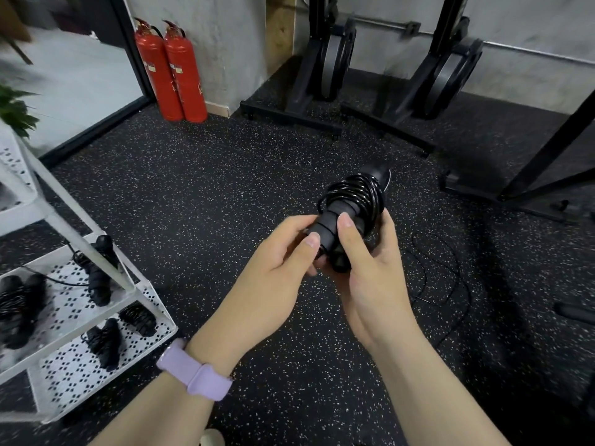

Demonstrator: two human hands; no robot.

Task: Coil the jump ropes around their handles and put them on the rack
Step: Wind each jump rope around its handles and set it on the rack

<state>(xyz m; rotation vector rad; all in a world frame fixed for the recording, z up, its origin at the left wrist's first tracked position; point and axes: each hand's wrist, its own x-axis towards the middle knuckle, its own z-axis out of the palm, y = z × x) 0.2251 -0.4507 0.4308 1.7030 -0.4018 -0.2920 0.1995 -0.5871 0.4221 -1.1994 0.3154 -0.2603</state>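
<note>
A black jump rope (352, 196) is wound in tight coils around its two black handles, held out in front of me above the floor. My right hand (367, 262) grips the handles from the right, thumb lying across them. My left hand (286, 252) pinches the near end of the handles with thumb and fingers. At the left stands the white perforated rack (80, 352), with several coiled black jump ropes (103, 344) lying on its lower shelves. Another black jump rope (450, 272) lies uncoiled on the floor at the right.
Two red fire extinguishers (174, 69) stand against the far wall. Black exercise machines (335, 59) stand at the back and a black frame (547, 149) at the right. A green plant (13, 107) sits atop the rack. The floor is dark speckled rubber.
</note>
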